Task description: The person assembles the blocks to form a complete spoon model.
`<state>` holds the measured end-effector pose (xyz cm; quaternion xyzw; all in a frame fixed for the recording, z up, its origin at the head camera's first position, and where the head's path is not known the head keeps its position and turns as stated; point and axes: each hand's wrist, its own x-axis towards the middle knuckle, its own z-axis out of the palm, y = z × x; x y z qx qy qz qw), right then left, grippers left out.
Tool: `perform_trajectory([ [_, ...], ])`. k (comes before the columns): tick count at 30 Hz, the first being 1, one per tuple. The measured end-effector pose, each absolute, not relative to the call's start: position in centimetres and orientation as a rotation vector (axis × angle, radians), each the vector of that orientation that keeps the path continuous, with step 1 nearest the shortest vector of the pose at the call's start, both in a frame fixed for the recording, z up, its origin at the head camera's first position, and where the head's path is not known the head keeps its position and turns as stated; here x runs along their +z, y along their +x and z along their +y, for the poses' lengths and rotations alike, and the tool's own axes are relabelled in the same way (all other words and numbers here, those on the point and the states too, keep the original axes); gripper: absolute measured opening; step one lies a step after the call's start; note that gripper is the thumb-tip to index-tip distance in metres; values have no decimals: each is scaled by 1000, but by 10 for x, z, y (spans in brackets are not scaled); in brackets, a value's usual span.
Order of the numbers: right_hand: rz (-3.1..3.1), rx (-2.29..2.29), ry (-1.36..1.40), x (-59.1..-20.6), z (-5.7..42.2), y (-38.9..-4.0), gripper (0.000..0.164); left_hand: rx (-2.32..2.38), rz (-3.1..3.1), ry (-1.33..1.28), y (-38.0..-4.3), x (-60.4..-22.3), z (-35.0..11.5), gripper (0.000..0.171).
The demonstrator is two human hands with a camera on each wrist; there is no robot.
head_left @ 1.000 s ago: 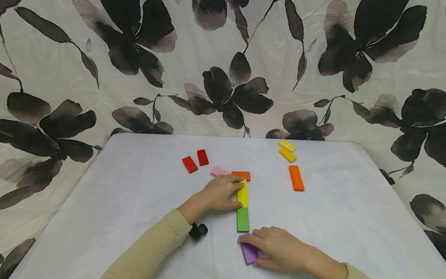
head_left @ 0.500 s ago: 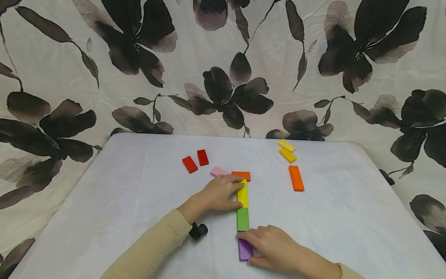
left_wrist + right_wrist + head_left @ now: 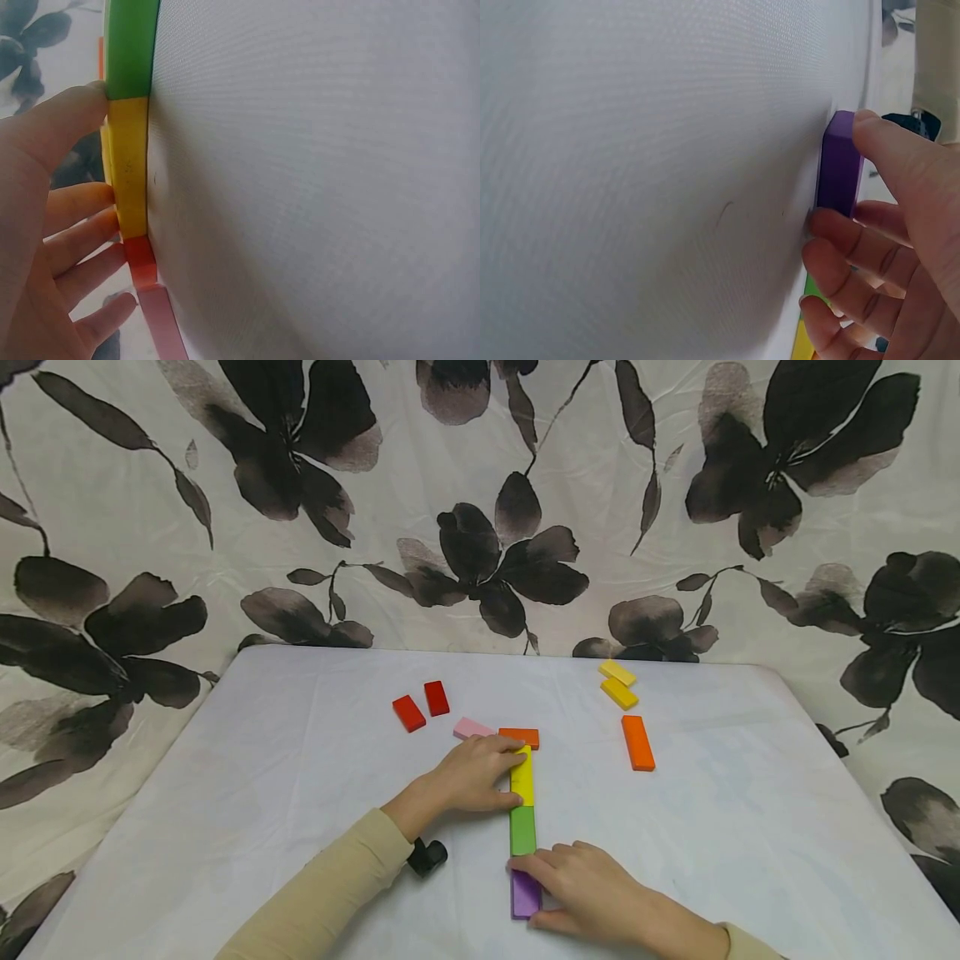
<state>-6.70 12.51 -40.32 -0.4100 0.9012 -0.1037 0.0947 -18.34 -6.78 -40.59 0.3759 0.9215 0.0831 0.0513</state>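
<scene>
Clock: we read 12 o'clock as pointing away from the person, across the white surface (image 3: 720, 835).
Right hand (image 3: 592, 892): we see its grip pinching the purple block (image 3: 527, 897), with thumb at the 6 o'clock end and forefinger across the 12 o'clock end.
Purple block: it lies flat on the surface at the right hand's 9 o'clock, between thumb and forefinger; the right wrist view shows the same hold.
Green block (image 3: 522, 832): it sits at 12 o'clock from the purple block, in line with it; the forefinger hides their joint, so we cannot tell whether they touch.
Left hand (image 3: 471, 775): its grip is spread wide, fingers fairly straight and resting along the yellow block (image 3: 522, 787) at its 3 o'clock, thumb by the yellow-green joint.
Yellow block: it touches the green block at 6 o'clock and the crosswise orange block (image 3: 528, 737) at 12 o'clock.
Pink block (image 3: 472, 727): just beside the crosswise orange block, toward 9 o'clock.
Red pair (image 3: 437, 699): we find it at the left hand's 11 o'clock.
Yellow pair (image 3: 619, 695): well apart from the right hand, at its 12 o'clock.
Lone orange block (image 3: 637, 743): between 5 and 6 o'clock from the yellow pair.
</scene>
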Motion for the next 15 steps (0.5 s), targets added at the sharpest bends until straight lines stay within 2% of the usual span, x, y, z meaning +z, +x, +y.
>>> perform_trajectory([
  [15, 2677, -313, -1216, -403, 126, -67, 52, 238, 2803, 1137, -182, -406, -67, 61],
])
